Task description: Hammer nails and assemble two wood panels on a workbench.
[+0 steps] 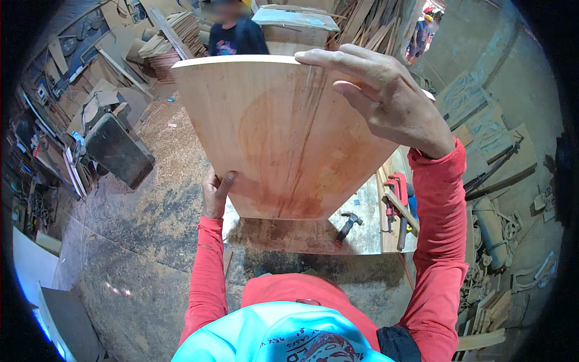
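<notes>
A wide wooden panel [271, 133] stands tilted upright in front of me, its pale edge at the top and a dark grain streak down its face. My left hand [215, 192] grips the panel's lower left edge, thumb on the near face and the other fingers behind. My right hand [386, 99] lies over the top right edge, fingers stretched along it and thumb held apart. Below the panel is a workbench [368, 238]. On it lies a hammer [348, 228], with a red clamp [396, 192] farther right. The panel hides much of the bench.
A person [237, 36] stands beyond the panel, near stacked boards [175, 39]. A dark box-shaped object [119, 151] sits on the sawdust-strewn floor at left. Planks and boards [500, 163] lean along the right wall. Another person [422, 33] shows at the far right opening.
</notes>
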`<state>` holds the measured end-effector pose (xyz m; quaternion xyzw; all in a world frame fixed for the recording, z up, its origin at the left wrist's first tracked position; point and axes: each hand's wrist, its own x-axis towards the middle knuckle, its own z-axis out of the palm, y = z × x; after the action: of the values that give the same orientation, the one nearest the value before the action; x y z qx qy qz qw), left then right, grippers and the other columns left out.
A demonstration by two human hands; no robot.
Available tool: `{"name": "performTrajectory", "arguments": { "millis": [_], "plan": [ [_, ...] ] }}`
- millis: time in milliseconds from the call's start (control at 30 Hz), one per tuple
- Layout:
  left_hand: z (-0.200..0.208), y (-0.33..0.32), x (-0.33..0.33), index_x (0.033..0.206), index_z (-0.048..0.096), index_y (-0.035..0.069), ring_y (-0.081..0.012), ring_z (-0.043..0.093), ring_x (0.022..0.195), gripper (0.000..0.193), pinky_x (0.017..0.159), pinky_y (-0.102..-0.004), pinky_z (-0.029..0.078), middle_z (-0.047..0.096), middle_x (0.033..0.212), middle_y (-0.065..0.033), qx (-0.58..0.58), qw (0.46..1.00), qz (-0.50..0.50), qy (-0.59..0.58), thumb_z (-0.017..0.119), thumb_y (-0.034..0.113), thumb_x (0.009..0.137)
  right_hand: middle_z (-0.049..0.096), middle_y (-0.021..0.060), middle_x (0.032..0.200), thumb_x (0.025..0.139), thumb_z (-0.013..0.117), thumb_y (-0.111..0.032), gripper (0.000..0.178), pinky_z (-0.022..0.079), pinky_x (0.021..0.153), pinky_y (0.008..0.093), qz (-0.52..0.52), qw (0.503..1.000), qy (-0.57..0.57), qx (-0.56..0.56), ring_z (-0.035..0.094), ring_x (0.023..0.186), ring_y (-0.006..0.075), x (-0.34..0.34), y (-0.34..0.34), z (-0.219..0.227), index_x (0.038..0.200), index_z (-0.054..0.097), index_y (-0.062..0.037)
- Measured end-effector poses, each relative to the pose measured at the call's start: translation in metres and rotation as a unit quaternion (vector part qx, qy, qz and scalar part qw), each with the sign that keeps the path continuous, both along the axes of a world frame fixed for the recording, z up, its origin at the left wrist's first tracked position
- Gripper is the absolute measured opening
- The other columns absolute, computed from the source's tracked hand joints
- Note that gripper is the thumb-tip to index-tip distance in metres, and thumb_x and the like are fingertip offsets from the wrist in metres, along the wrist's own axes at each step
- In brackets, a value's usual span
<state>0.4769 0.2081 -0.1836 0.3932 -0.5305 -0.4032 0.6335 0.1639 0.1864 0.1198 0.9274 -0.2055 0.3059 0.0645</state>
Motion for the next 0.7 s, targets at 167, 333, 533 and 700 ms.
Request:
{"name": "performTrajectory", "arguments": {
  "millis": [167,333,533,700],
  "plan": [
    [-0.008,-0.006,0.007,0.121,0.06,0.001,-0.0098,0.06,0.096,0.038,0.084,-0.0278,0.049,0.066,0.107,-0.0017,0.008,1.0,-0.004,-0.014,0.07,0.026,0.094,0.07,0.0136,0.111,0.082,0.065,0.008,0.047,0.054,0.076,0.0376,-0.008,1.0,-0.028,0.008,0.067,0.096,0.0312,0.003,-0.003,-0.004,0.124,0.065,-0.0136],
    [0.007,-0.011,-0.004,0.122,0.06,0.002,-0.0093,0.061,0.096,0.036,0.083,-0.0271,0.05,0.067,0.109,-0.0019,-0.006,1.0,-0.008,-0.003,0.071,0.021,0.094,0.067,0.0141,0.108,0.086,0.069,-0.001,0.03,0.054,0.085,0.0349,-0.082,0.993,-0.074,0.038,0.065,0.102,0.0244,0.009,-0.008,-0.01,0.116,0.062,-0.0006],
    [0.001,-0.011,-0.002,0.123,0.059,0.002,-0.0101,0.063,0.094,0.037,0.082,-0.0271,0.051,0.067,0.109,-0.0027,-0.017,1.0,-0.014,0.009,0.071,0.02,0.094,0.056,0.0018,0.067,0.088,0.072,-0.012,0.019,0.04,0.054,0.0278,-0.105,0.977,-0.112,0.147,0.048,0.06,0.0088,0.036,-0.007,0.006,0.077,0.06,-0.0027],
    [-0.018,-0.022,0.005,0.121,0.06,0.001,-0.0099,0.062,0.093,0.032,0.081,-0.0277,0.051,0.068,0.105,-0.0043,-0.014,0.998,-0.002,-0.056,0.066,0.02,0.097,0.063,0.0009,0.075,0.093,0.065,-0.006,0.006,0.042,0.052,0.0222,-0.133,0.954,-0.056,0.263,0.048,0.059,0.0064,0.026,-0.01,0.022,0.091,0.07,-0.0046]
  ]
}}
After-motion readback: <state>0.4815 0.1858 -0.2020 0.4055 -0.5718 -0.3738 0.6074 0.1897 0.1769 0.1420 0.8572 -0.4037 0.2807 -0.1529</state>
